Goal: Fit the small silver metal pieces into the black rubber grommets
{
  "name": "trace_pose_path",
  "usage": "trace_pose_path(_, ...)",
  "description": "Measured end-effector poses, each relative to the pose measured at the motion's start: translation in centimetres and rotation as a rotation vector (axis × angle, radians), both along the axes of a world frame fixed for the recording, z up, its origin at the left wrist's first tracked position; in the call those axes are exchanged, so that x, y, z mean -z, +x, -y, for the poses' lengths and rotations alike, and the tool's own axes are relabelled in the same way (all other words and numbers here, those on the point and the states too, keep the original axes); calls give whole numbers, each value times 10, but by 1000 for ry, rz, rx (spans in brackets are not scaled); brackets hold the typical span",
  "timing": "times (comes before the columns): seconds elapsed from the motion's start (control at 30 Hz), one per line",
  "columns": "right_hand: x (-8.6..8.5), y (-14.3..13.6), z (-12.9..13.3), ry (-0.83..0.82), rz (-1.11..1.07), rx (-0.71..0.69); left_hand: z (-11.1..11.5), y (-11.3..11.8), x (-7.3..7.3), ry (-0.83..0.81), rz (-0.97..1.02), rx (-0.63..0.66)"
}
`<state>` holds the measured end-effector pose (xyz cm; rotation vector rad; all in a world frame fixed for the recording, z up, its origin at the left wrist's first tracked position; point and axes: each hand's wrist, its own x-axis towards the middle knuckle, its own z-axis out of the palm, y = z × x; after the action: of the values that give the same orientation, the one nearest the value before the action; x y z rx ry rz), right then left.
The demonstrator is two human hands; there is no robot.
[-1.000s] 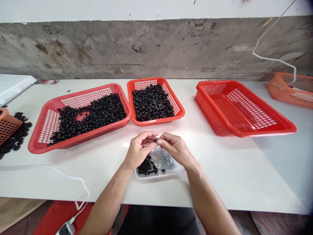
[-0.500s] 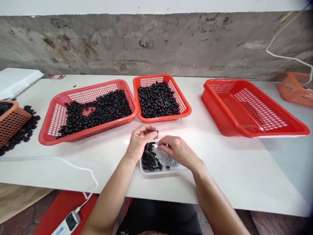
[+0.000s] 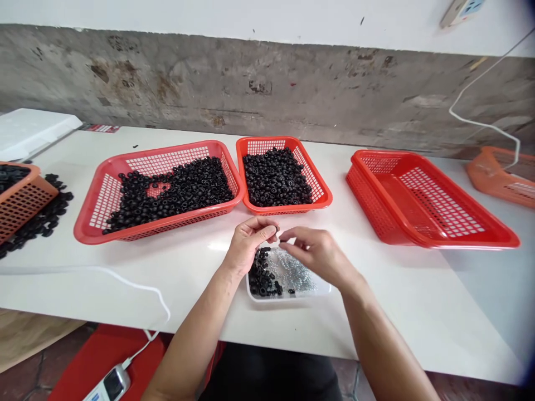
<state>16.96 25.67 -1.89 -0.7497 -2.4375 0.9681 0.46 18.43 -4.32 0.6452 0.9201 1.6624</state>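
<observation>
Pinching black piece (image 3: 276, 229), left hand (image 3: 247, 243) faces right hand (image 3: 315, 249).

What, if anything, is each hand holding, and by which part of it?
The left hand pinches a small black piece; the exact part gripped is too small to tell. The right hand seems to pinch something dark, too small to identify.

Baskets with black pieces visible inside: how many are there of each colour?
Red: 2, the long left basket and the middle basket
Orange: 1, the basket at the left edge, partly cut off
Total: 3
</observation>
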Motion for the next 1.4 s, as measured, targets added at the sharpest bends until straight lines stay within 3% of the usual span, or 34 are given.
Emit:
trace_pose_path(0.1, -17, -3, -13, 47, -255, 30, 0, 1, -1, -4, 3, -16)
trace_pose_path(0.23, -25, -18, -22, 110, -356, -140, -1, 0, 0, -14, 24, -20)
trace_pose_path(0.5, -24, -18, -27, 244, -310, -217, -1, -1, 3, -32, -12, -25)
trace_pose_path(0.97, -23, -18, -33, 92, -218, -270, -1, -1, 1, -68, -49, -12)
trace_pose_path(1.4, -25, -16, -33, 130, -199, -316, 0, -1, 3, -43, -103, -8)
